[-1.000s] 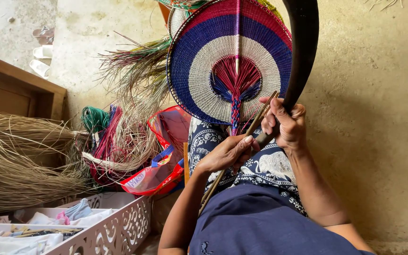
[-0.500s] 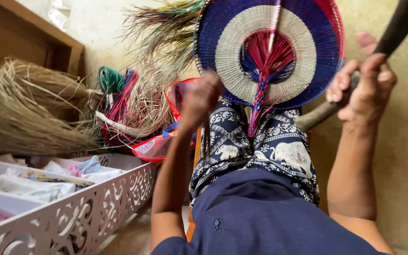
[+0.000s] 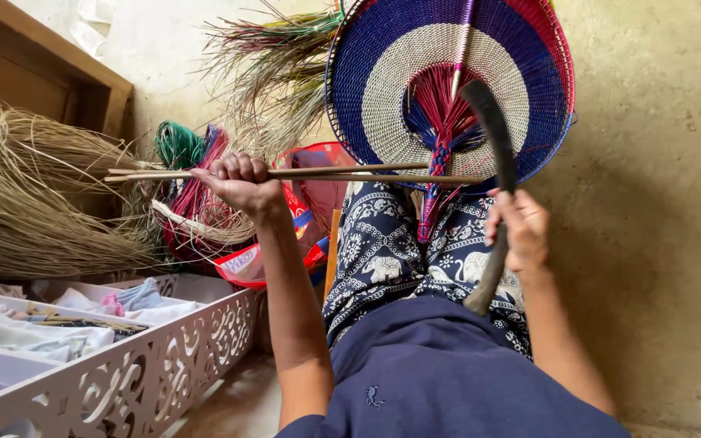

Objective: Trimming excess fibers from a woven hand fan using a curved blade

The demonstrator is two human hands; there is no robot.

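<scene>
Fingers (image 3: 237, 169) of our left hand (image 3: 241, 185) are clenched around two thin sticks (image 3: 350, 173), held level and side by side across the scene, their long ends passing in front of a round woven fan (image 3: 383, 73). Our right hand (image 3: 521, 231) grips a dark curved blade (image 3: 496, 146) by its handle, fingers wrapped tight, the blade arching up so its tip lies over the fan's centre, just above the sticks' right ends. The fan, banded in blue, cream and red, stands upright against our knees, its plaited stem hanging down onto the patterned cloth (image 3: 383, 259) over our lap. Left of our left hand, a heap of pale dry fibre (image 3: 34, 203) lies on the concrete floor (image 3: 659, 203), beside bundles of green and red dyed strands (image 3: 192, 174) and a red plastic bag (image 3: 269, 264). A white fretwork tray (image 3: 164, 373) sits at lower left, holding folded cloths and a few sticks. A wooden frame (image 3: 50, 73) shows at upper left. Loose dyed straws (image 3: 277, 65) fan out behind the woven fan's left edge.
</scene>
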